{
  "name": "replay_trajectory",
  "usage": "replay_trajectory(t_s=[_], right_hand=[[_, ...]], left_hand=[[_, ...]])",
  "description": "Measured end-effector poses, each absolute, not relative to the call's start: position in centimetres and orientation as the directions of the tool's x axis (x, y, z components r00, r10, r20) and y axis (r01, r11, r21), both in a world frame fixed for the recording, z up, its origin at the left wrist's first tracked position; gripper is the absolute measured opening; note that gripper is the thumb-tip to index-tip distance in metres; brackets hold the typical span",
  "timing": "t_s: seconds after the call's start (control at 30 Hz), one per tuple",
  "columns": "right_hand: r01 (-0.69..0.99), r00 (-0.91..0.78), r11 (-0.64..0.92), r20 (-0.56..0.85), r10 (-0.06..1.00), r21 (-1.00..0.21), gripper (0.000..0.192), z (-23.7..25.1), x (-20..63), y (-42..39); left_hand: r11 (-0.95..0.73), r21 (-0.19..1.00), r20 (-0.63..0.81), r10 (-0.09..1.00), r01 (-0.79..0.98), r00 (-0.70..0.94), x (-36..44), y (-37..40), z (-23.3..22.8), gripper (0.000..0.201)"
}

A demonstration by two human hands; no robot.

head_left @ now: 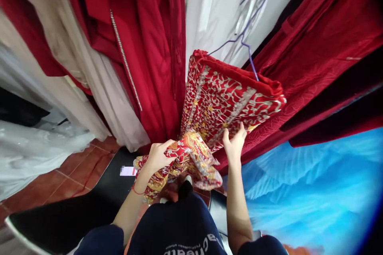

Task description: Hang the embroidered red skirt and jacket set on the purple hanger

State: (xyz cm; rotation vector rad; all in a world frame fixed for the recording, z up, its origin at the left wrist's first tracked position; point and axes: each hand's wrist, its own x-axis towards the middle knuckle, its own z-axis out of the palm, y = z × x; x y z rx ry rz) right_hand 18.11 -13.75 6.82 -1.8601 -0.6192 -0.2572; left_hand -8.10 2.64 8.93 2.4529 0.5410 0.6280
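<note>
A red embroidered skirt (218, 87) with silver and gold patterning hangs from a thin purple wire hanger (245, 32). Below it bunches a red and gold brocade cloth (191, 155); whether it is part of the skirt I cannot tell. My left hand (160, 157) is closed on the brocade cloth at its left side, fingers partly hidden in the folds. At the skirt's lower right side is my right hand (235, 143), with thumb and forefinger spread apart. It is against or just in front of the fabric; the other fingers are mostly hidden.
Long dark red garments (143, 48) and beige ones (60, 28) hang at the left, white fabric (206, 8) behind the hanger. Red velvet garments (323, 48) hang right, above a blue printed cloth (314, 187). A black surface (74, 211) with a white label lies over the tiled floor (80, 163).
</note>
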Motion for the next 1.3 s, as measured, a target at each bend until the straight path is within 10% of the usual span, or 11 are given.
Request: replay_trajectory(t_s=[0.2, 0.4, 0.63, 0.83, 1.03, 1.3], right_hand=[[0.492, 0.712, -0.050, 0.368, 0.598, -0.869, 0.048, 6.7, 10.5, -14.8], [0.768, 0.628, -0.308, 0.567, 0.534, -0.561, 0.100, 5.1, 2.1, -13.7], [0.740, 0.641, -0.453, 0.318, 0.699, -0.497, 0.062, 4.5, 9.4, -6.9], [0.689, 0.151, 0.101, 0.279, 0.948, -0.717, 0.032, 9.3, 12.6, 0.3], [0.369, -0.344, 0.381, 0.257, 0.903, -0.848, 0.027, 12.1, 13.4, 5.9], [0.185, -0.610, 0.271, 0.106, 0.785, -0.945, 0.034, 12.3, 10.0, 12.5]], left_hand=[[-0.689, 0.677, 0.476, 0.679, 0.260, 0.559, -10.0, 3.2, 12.4, 0.025], [-0.608, 0.731, 0.550, 0.794, 0.310, 0.259, -10.9, 3.8, 15.0, 0.027], [-0.567, 0.771, 0.557, 0.821, 0.290, 0.123, -14.6, 4.2, 16.5, 0.037], [-0.497, 0.805, 0.489, 0.865, 0.325, 0.110, -17.8, 2.7, 17.1, 0.035], [-0.381, 0.863, 0.288, 0.911, 0.332, 0.296, -25.8, 1.8, 14.7, 0.042], [-0.145, 0.867, 0.064, 0.981, 0.477, 0.182, -28.2, -1.7, 10.0, 0.026]])
